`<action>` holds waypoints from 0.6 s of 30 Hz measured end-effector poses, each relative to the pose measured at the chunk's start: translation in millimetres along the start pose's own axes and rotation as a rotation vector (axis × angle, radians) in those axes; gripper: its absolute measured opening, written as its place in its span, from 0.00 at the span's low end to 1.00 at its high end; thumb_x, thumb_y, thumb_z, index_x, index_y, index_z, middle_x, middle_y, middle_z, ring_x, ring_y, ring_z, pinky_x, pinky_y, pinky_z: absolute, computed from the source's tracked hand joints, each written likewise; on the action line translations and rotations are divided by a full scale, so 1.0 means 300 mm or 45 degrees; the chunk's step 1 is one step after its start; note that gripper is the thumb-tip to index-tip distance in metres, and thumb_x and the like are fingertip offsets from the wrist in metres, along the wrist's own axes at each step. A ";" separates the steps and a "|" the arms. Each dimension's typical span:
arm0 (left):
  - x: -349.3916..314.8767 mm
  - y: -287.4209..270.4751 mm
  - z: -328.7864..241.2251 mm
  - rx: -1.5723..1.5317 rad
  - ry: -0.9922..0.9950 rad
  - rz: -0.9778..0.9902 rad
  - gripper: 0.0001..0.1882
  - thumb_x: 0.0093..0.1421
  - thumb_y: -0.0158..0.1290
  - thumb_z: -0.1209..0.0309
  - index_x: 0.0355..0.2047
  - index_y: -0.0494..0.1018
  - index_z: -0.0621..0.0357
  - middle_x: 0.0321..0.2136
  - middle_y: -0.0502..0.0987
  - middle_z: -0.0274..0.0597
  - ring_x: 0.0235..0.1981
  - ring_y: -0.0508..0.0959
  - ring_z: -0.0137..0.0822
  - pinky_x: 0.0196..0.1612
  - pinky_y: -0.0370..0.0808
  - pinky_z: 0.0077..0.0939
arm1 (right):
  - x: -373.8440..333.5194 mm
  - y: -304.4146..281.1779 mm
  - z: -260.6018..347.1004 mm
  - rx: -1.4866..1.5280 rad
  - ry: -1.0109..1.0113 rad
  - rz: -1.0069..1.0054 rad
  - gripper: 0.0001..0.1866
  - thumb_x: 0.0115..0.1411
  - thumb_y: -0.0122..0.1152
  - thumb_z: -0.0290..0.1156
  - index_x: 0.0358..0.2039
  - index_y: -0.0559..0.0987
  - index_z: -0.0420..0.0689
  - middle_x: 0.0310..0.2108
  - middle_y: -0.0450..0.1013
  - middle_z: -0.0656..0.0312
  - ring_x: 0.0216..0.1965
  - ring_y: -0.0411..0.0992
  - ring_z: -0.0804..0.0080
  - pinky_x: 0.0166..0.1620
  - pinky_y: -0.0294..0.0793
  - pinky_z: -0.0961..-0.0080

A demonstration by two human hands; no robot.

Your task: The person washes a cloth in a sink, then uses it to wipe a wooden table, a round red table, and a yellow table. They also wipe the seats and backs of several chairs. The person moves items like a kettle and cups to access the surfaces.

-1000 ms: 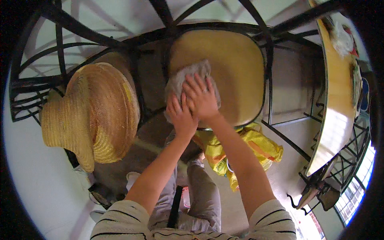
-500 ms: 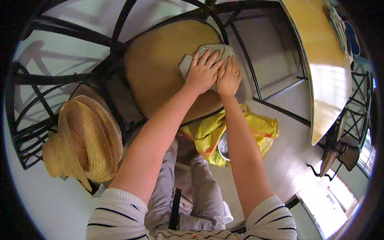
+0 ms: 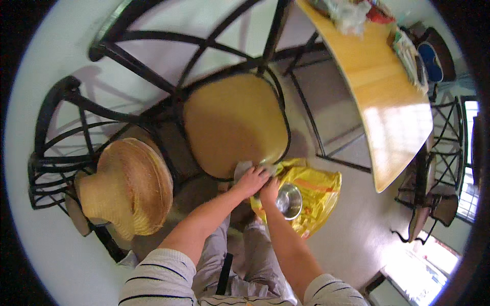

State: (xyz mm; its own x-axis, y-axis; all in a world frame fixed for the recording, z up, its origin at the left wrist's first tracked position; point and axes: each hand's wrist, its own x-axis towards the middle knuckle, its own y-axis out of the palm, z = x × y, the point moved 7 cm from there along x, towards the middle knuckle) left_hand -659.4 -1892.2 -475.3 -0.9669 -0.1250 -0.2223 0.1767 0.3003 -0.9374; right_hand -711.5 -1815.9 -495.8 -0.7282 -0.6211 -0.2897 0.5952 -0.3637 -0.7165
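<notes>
My left hand (image 3: 253, 181) is closed on a light grey cloth (image 3: 242, 169) at the near edge of a chair's tan padded seat (image 3: 232, 120). Right beside it, my right hand (image 3: 269, 190) is also closed on the cloth, its fingers partly hidden behind the left hand. Part of the cloth shows above the knuckles; the rest is covered. The chair has a black frame with a crossed back (image 3: 199, 46). Just right of my right wrist, a round metal bowl (image 3: 291, 203) rests on a crumpled yellow plastic bag (image 3: 319, 186) on the floor.
Stacked straw hats (image 3: 130, 186) lie on another black-framed chair at the left. To the right stands a wooden-topped table (image 3: 375, 97) with papers (image 3: 410, 58) and a clear plastic bag (image 3: 348, 13). Further chairs (image 3: 441, 204) stand beyond it.
Both hands have drawn the cloth back from the seat's far right part to its near edge. The view has shifted, and the metal bowl now shows more fully.
</notes>
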 end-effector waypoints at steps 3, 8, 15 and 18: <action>-0.084 -0.151 0.032 -0.164 -0.110 0.009 0.25 0.59 0.48 0.68 0.59 0.68 0.49 0.58 0.67 0.39 0.56 0.67 0.46 0.54 0.69 0.44 | -0.019 -0.115 0.118 0.023 0.016 0.084 0.12 0.63 0.54 0.28 0.46 0.69 0.39 0.43 0.66 0.42 0.46 0.66 0.36 0.46 0.69 0.51; -0.023 -0.865 0.198 0.009 -0.200 -0.531 0.27 0.57 0.49 0.69 0.60 0.68 0.48 0.58 0.67 0.40 0.56 0.67 0.47 0.55 0.68 0.45 | 0.187 -0.536 0.707 0.137 -0.488 -0.284 0.13 0.62 0.54 0.23 0.47 0.69 0.38 0.42 0.66 0.43 0.44 0.66 0.39 0.44 0.68 0.52; 0.236 -1.781 0.568 0.409 -0.124 -1.278 0.26 0.57 0.50 0.69 0.57 0.71 0.46 0.55 0.68 0.37 0.52 0.68 0.42 0.51 0.67 0.39 | 0.695 -1.022 1.499 0.022 -1.006 -0.835 0.21 0.60 0.61 0.26 0.54 0.71 0.43 0.56 0.63 0.46 0.54 0.64 0.42 0.55 0.67 0.55; 0.365 -1.844 0.797 0.615 -0.277 -1.202 0.28 0.54 0.56 0.67 0.58 0.70 0.46 0.55 0.69 0.34 0.52 0.67 0.40 0.52 0.65 0.37 | 0.909 -1.016 1.680 -0.498 -1.117 -0.850 0.27 0.55 0.67 0.34 0.55 0.72 0.47 0.56 0.66 0.53 0.57 0.64 0.49 0.59 0.63 0.54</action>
State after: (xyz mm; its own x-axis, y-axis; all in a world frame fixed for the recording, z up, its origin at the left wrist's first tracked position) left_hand -819.1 -2298.1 -45.1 -0.7054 -0.2902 0.6467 -0.5226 -0.4036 -0.7510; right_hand -920.3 -2224.2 -36.5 -0.2817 -0.7092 0.6462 -0.0734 -0.6556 -0.7515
